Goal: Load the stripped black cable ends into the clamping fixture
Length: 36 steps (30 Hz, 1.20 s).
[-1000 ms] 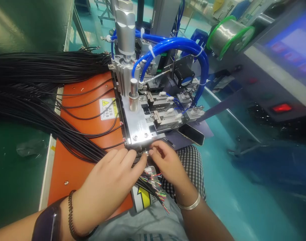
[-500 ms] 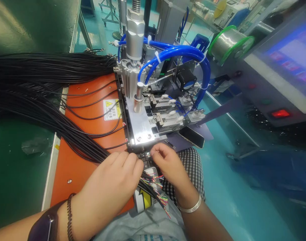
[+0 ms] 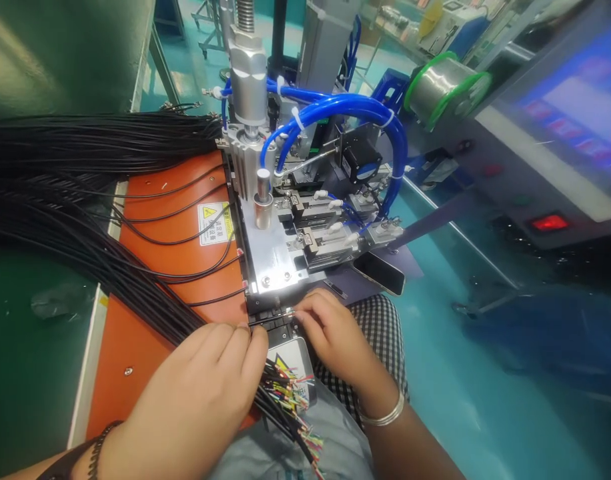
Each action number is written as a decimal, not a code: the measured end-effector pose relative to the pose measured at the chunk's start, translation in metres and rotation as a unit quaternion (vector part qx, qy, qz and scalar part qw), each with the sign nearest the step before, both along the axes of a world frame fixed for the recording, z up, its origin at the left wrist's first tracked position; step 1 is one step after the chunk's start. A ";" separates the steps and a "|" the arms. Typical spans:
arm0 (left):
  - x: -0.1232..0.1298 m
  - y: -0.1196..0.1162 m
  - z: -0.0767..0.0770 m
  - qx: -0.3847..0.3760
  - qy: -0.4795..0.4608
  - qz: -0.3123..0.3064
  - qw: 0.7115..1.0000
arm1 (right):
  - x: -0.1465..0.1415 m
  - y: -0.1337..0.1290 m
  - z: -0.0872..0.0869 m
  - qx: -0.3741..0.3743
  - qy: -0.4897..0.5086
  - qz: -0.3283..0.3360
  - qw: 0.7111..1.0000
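Note:
My left hand [image 3: 220, 373] is closed round a black cable [image 3: 265, 321], part of which runs out from its fingers over the dark fixture [image 3: 284, 331] at the machine's near end. At the cable's tip, the thumb and finger of my right hand [image 3: 328, 327] pinch the small, bright end. Beneath my left hand passes a thick bundle of black cables [image 3: 150, 293], whose stripped, multicoloured wire ends [image 3: 290, 393] fan out above my lap. Several single cables lie across the orange plate [image 3: 180, 260] and reach the machine's edge.
The metal press [image 3: 249, 80] with blue hoses [image 3: 355, 103] stands just beyond my hands. A phone [image 3: 379, 272] lies right of it. A wire spool [image 3: 446, 87] and a control box with a red switch [image 3: 549, 223] are at the right.
My left hand has moved left and slightly down, away from my right hand, exposing the cable between them. The view has shifted a little.

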State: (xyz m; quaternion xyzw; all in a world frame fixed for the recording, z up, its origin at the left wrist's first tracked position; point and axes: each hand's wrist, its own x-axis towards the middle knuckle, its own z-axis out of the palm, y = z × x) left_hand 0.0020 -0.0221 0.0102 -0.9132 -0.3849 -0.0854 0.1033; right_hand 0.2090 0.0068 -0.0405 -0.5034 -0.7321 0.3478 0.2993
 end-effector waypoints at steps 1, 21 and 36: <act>0.000 0.001 0.000 -0.001 -0.002 0.004 1.000 | 0.000 0.001 0.000 0.002 -0.006 0.004 1.000; -0.006 0.013 0.001 -0.027 -0.054 0.021 0.998 | 0.006 -0.015 0.017 0.147 0.023 0.044 0.988; -0.014 0.013 0.003 0.081 -0.095 -0.059 0.990 | -0.011 -0.006 0.012 0.166 0.106 0.067 0.978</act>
